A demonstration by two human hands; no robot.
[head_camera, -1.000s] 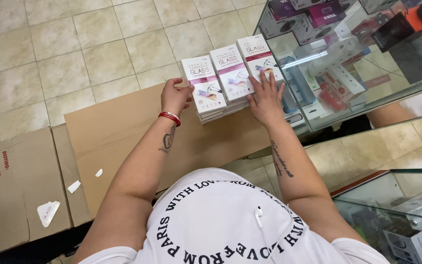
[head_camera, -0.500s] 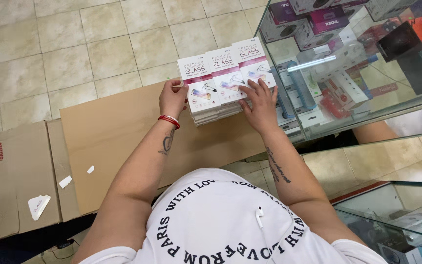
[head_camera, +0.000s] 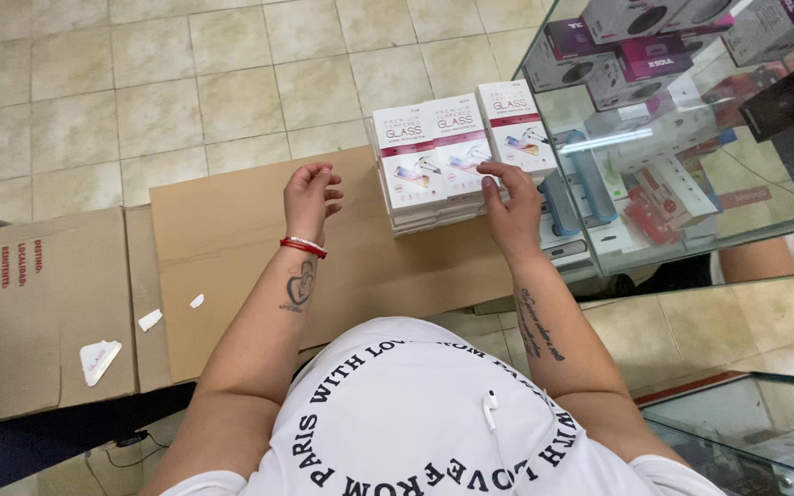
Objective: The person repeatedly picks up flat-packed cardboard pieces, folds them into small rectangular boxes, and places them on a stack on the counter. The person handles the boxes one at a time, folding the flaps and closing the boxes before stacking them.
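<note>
On cardboard (head_camera: 232, 239), right hand (head_camera: 510, 207) touching boxes (head_camera: 457, 152), left hand (head_camera: 310, 197) apart

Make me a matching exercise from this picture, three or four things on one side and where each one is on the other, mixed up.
Things:
1. left hand
2. right hand
3. red bracelet
4. white earbud

Places:
A. hanging over the white shirt
B. fingers on the stacks of white boxes
C. loosely curled above the cardboard, off the boxes
D. around the left wrist

Pairs: 1-C, 2-B, 3-D, 4-A
</note>
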